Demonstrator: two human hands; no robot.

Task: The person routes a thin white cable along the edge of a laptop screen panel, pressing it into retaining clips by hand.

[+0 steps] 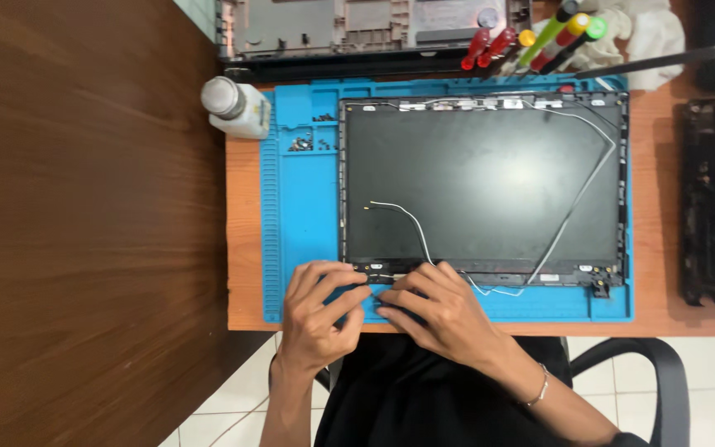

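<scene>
Working at the near edge of the laptop screen panel (482, 190), lying flat across the middle of the blue repair mat (299, 215); pressing the left hand (314, 310) with narrowly curled fingers onto the panel's near left corner, around the hinge bracket (374, 273); resting the right hand (440, 310) just beside it, fingers narrow and bent, fingertips touching the same near edge; gripping anything in either hand, cannot tell; trailing white antenna wires (407, 217) across the dark panel back, looping toward the far right corner; sitting at the mat's far left corner, a white bottle (237, 106); lying in the mat's far left compartments, small screws (301, 142); lying past the mat's far edge, screwdrivers (539, 37) with red, yellow and green handles beside a white cloth (647, 29).
</scene>
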